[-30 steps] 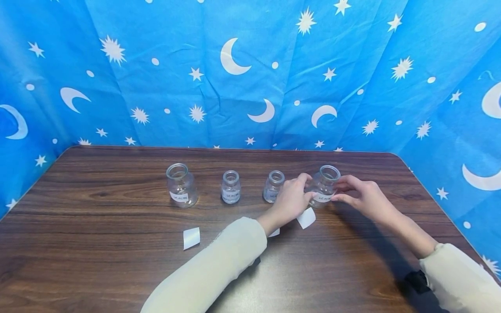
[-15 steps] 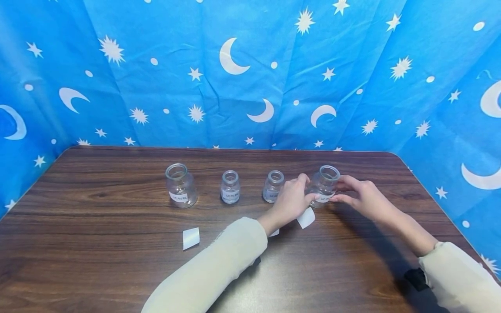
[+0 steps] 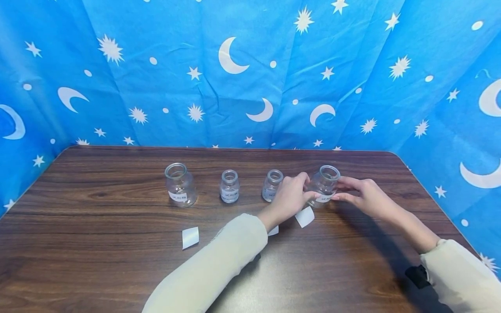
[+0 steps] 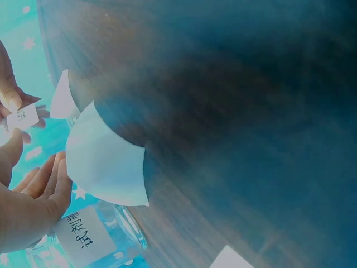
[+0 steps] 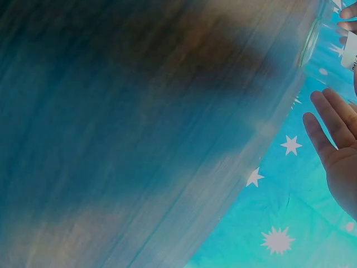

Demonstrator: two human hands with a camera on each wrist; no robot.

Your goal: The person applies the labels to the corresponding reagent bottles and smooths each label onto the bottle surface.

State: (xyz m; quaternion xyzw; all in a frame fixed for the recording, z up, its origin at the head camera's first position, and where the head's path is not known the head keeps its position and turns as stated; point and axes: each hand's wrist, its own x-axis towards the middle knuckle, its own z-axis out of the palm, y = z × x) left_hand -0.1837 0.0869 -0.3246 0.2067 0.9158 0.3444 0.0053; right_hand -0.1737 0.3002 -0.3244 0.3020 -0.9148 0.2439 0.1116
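Observation:
Both hands hold a large clear glass jar (image 3: 325, 186) standing upright at the right of a row of glassware. My left hand (image 3: 288, 196) is on its left side, thumb at the white label (image 3: 324, 198) on its front. From the right, my right hand (image 3: 364, 196) grips the jar with thumb and fingers. Dark handwriting marks the label (image 4: 22, 117) in the left wrist view. Just left of my left hand, partly covered by it, stands a small glass bottle (image 3: 270, 188). In the right wrist view several fingers (image 5: 329, 120) look straight beside the jar (image 5: 318, 53).
Further left stand another small labelled bottle (image 3: 229, 187) and a large labelled jar (image 3: 181, 187). White paper slips (image 3: 190, 238) lie on the brown wooden table (image 3: 98, 243), one slip (image 3: 304, 216) below the held jar. A blue star-and-moon cloth (image 3: 176, 78) hangs behind.
Both hands stay at the jar and shift only very slightly. The whole head view has drifted a little to the left. Bottles and paper slips keep their places.

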